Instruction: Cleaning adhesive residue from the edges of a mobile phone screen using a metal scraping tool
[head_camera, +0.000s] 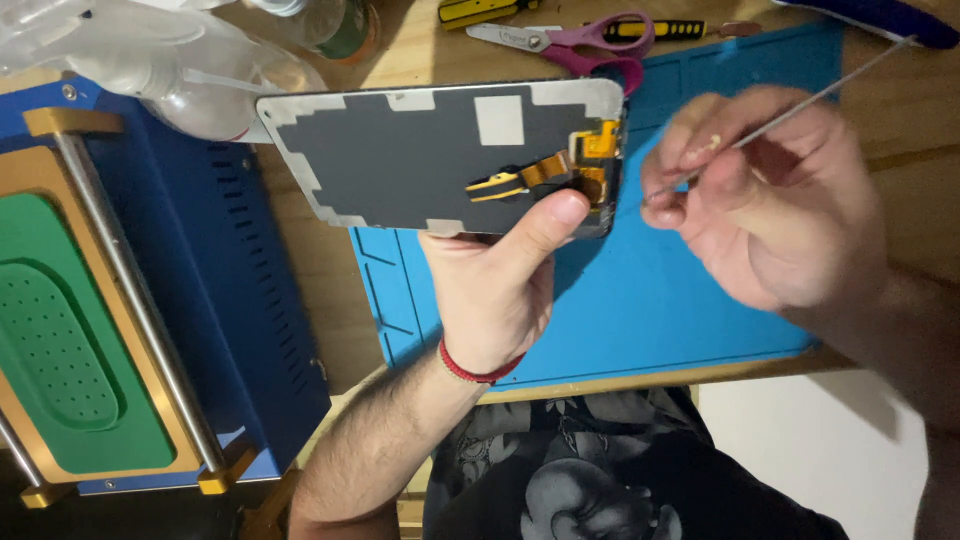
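My left hand (505, 275) holds a phone screen panel (430, 155) by its lower edge, thumb pressed near its right end. The panel's grey back faces me, with orange flex cables (560, 172) at the right end. A red string bracelet circles that wrist. My right hand (765, 195) pinches a thin metal pick (810, 103) whose tip sits just off the panel's right edge, close to the flex cables.
A blue work mat (650, 300) lies under both hands on a wooden table. Pink-handled scissors (590, 42) and a yellow-black screwdriver (480, 10) lie at the far edge. A blue machine with a green pad (60, 340) stands left, plastic bottles (190, 75) behind it.
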